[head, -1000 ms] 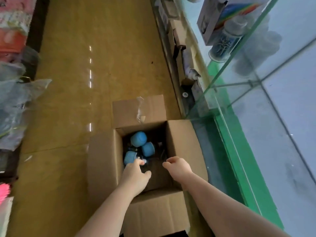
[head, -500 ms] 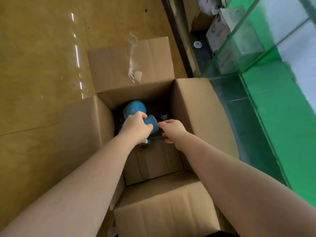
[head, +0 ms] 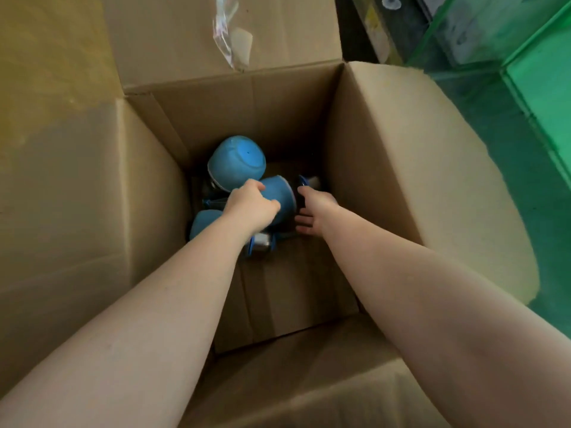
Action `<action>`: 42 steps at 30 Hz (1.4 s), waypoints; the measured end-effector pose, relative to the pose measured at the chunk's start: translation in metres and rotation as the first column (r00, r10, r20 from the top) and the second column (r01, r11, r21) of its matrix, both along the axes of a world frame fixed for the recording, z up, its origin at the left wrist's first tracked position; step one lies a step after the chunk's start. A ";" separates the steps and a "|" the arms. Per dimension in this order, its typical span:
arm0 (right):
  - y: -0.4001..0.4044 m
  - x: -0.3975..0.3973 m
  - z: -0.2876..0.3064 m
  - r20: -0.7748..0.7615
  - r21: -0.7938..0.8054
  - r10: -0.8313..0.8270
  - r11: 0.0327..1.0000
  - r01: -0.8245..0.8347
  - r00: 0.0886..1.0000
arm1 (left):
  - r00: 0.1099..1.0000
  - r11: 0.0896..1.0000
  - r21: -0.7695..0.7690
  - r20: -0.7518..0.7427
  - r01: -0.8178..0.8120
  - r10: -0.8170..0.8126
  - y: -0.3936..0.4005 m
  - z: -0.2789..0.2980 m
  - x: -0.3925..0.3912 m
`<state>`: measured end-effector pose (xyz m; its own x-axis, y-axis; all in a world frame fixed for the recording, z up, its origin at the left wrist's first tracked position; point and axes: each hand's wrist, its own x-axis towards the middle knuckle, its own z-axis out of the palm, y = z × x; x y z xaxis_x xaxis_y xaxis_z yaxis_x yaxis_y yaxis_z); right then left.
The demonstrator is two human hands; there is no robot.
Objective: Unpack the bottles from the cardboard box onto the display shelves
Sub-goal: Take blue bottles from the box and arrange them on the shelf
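Observation:
An open cardboard box (head: pixel 386 156) stands on the floor with its flaps folded out. At its bottom lie three blue bottles: one at the back (head: pixel 238 162), one in the middle (head: pixel 279 196) and one at the left (head: pixel 202 222), partly hidden by my arm. My left hand (head: pixel 250 206) is deep in the box, fingers curled over the middle bottle. My right hand (head: pixel 312 211) reaches down beside that bottle's right side, fingers apart and holding nothing. A silver cap with a blue ring (head: pixel 262 242) shows under my left wrist.
A strip of clear tape (head: pixel 230 35) hangs from the far flap. Brown floor (head: pixel 46 57) lies to the left. The green base of a glass display case (head: pixel 537 97) runs along the right, with boxes (head: pixel 411 29) behind it.
The camera has dropped much closer to the box. Both hands have gone deeper inside; my left hand stays on the middle bottle and my right hand has moved down beside it.

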<state>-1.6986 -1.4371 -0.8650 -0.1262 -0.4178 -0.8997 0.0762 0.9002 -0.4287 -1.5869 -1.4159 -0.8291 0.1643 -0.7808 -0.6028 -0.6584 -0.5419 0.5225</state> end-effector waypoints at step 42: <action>-0.025 -0.013 -0.057 0.201 0.102 -0.133 0.988 0.114 0.971 | 0.737 0.804 0.491 -0.394 -0.336 0.549 -0.006 -0.019 -0.016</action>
